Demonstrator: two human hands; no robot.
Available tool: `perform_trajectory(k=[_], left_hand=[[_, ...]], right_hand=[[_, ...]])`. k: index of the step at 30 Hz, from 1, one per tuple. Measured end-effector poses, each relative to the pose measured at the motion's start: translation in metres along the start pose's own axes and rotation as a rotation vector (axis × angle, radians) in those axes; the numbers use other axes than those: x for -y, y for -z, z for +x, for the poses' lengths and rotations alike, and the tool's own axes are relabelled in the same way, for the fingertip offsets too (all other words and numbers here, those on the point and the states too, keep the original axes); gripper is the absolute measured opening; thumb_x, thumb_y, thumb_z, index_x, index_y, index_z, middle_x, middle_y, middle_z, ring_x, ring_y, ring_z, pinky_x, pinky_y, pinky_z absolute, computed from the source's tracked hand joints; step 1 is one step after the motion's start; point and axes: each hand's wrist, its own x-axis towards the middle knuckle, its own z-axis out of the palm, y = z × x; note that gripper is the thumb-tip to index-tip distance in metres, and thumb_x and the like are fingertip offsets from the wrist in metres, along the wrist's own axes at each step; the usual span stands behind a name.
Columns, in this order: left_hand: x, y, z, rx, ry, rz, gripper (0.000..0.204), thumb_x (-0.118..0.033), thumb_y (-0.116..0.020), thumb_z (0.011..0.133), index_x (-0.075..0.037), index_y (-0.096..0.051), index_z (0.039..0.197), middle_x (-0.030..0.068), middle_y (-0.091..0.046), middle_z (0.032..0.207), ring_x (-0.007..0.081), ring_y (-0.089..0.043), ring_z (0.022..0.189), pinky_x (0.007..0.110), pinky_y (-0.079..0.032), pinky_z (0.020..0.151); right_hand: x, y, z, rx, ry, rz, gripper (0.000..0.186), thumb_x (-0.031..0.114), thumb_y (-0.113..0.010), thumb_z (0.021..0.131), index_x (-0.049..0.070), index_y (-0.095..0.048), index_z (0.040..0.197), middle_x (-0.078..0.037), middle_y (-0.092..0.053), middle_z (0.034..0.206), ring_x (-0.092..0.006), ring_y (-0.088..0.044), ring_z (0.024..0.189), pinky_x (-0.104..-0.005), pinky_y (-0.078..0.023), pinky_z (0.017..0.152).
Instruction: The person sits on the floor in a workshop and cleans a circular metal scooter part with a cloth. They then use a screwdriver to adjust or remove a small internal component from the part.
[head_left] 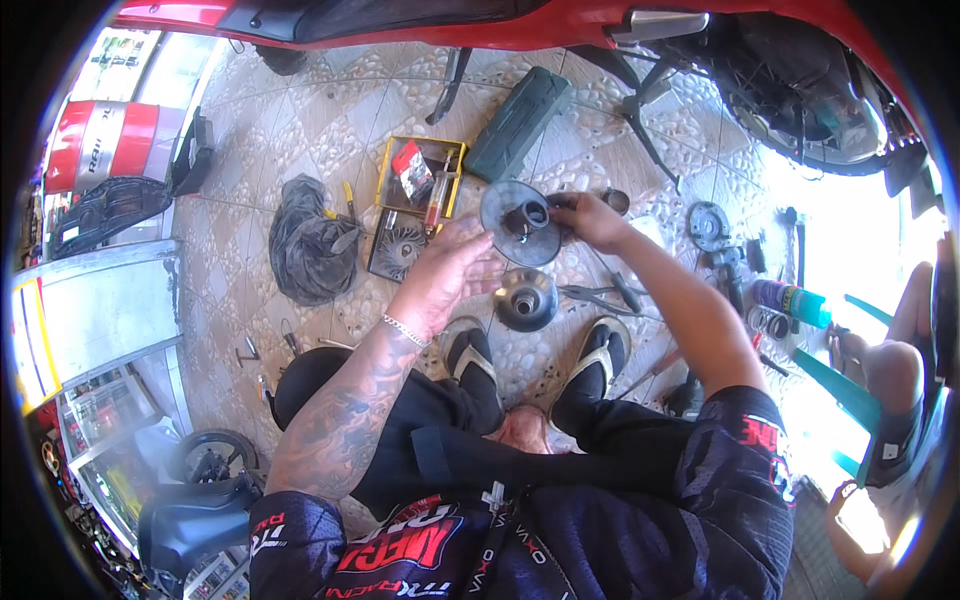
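A dark round pulley half with a tubular hub (pixel 497 207) is held up above the floor, its hub side facing me. My right hand (pixel 592 222) pinches it at the right rim with thumb and fingers. Close to its lower left edge is my left hand (pixel 452 268), fingers stretched and apart, gripping nothing that I can see. Just below, a second shiny, cone-shaped metal pulley half (pixel 541 309) rests on the floor between my feet. Pliers or a similar dark tool (pixel 598 295) lie right of it.
Beyond my hands are a yellow-edged tray (pixel 392 160) of parts and a green toolbox (pixel 520 122). A dark cloth (pixel 305 250) lies left. Loose parts, a spring (pixel 767 320) and a spray can (pixel 793 301) are at right. A red motorcycle (pixel 400 25) spans the top; another person's leg (pixel 893 385) is right.
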Motion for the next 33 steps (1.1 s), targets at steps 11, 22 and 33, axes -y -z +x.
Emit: perform_trajectory(k=[11,22,33], left_hand=[[0.005,-0.006,0.009,-0.087,0.046,0.222,0.105,-0.030,-0.076,0.095,-0.010,0.000,0.164,0.0108,-0.064,0.113,0.0164,-0.065,0.099,0.032,-0.058,0.080],[0.016,-0.001,0.021,-0.034,-0.082,0.230,0.112,-0.036,-0.077,0.090,-0.005,0.002,0.164,0.0142,-0.068,0.111,0.0164,-0.063,0.077,0.032,-0.053,0.062],[-0.049,-0.002,-0.063,0.000,0.052,0.460,0.112,-0.052,-0.074,0.086,0.002,-0.012,0.161,0.0259,-0.072,0.109,0.0359,-0.072,0.091,0.044,-0.056,0.086]], right_hand=[[-0.121,-0.034,0.065,-0.602,-0.092,-0.073,0.033,0.014,-0.065,0.097,-0.002,-0.067,0.125,-0.014,-0.073,0.087,-0.0192,-0.072,0.070,-0.0351,-0.057,0.060],[-0.005,0.027,0.026,0.432,-0.212,-1.512,0.050,0.049,-0.067,0.092,0.000,-0.078,0.095,-0.025,-0.074,0.093,-0.0402,-0.073,0.093,-0.0482,-0.056,0.088],[0.034,0.106,-0.055,0.147,-0.277,-1.625,0.042,0.047,-0.066,0.093,0.008,-0.077,0.106,-0.016,-0.074,0.117,-0.0348,-0.068,0.115,-0.0449,-0.052,0.101]])
